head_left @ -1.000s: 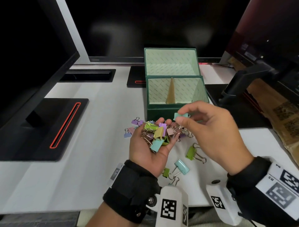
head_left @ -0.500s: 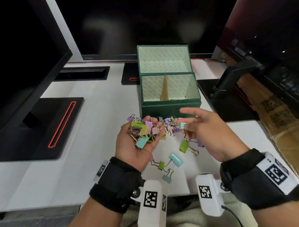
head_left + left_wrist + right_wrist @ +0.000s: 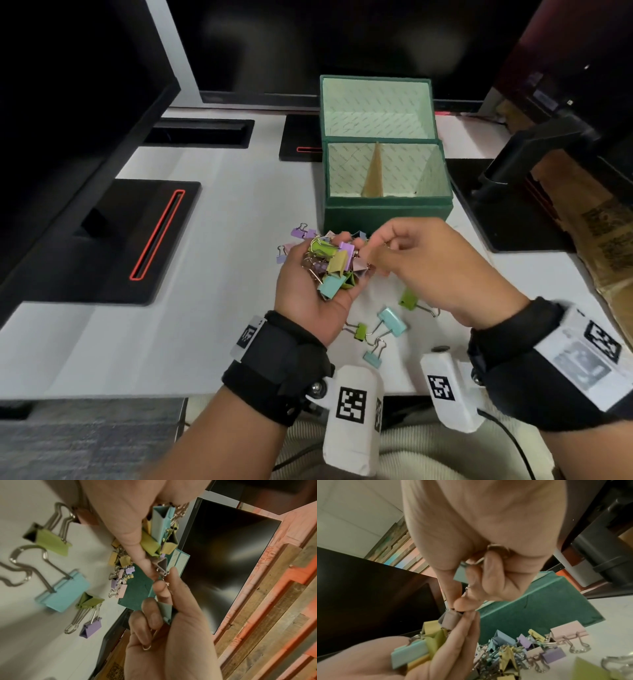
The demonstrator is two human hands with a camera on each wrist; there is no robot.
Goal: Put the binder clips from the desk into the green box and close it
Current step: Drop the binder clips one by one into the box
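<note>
The green box point(image 3: 387, 207) stands open on the desk, its lid point(image 3: 376, 106) upright behind it and a tan divider inside. My left hand point(image 3: 327, 255) is palm up just before the box, cupping a heap of pastel binder clips point(image 3: 337, 263). My right hand point(image 3: 375, 253) meets it from the right. Its curled fingers hold a pale teal clip point(image 3: 462, 574), and its thumb and forefinger touch a mauve clip point(image 3: 451, 619) in the heap. More clips lie loose: a pile point(image 3: 522, 649) against the box front, a green clip point(image 3: 407, 299) and a teal clip point(image 3: 392, 320).
Black monitor bases with red slots point(image 3: 157, 236) sit on the desk to the left and behind the box. A dark monitor arm base point(image 3: 507, 202) lies right of the box. Screens stand at the left, rear and right. White desk point(image 3: 212, 325) runs along the near edge.
My right hand dipped toward the loose clips, then swung back left to the heap in my left palm, keeping the teal clip. The left hand has stayed cupped in place.
</note>
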